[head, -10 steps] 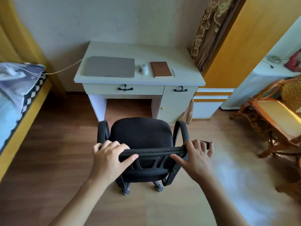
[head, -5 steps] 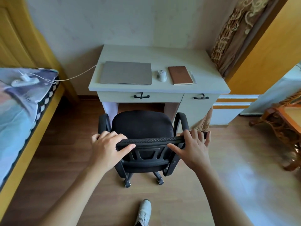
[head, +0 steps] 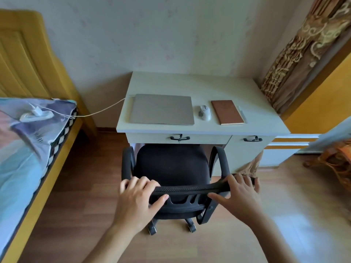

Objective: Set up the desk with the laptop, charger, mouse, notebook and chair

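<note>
Hands first, from your head camera: your left hand (head: 136, 202) and your right hand (head: 238, 196) both grip the top edge of the black chair (head: 171, 168), fingers (head: 139, 182) curled over the backrest rim and each thumb pressed against its rear side, so both sets of fingers are clamped on the chair. You see the chair from behind and above; its seat front sits just under the drawer edge of the white surface (head: 190, 82), armrests either side, castors on the wooden floor (head: 81, 186). On the surface the closed grey laptop (head: 162, 109) lies at the left, the white mouse (head: 204, 112) just beside its right edge, and the brown notebook (head: 227, 112) next to the mouse, with a pale pen (head: 242, 114) lying along the notebook's right side. A pale charger cable (head: 102, 111) runs from the laptop's back left corner across the gap to the bed (head: 28, 139) at your left, where the white charger (head: 36, 114) rests on the patterned cover. A patterned curtain (head: 296, 44) hangs at the right of the surface.
</note>
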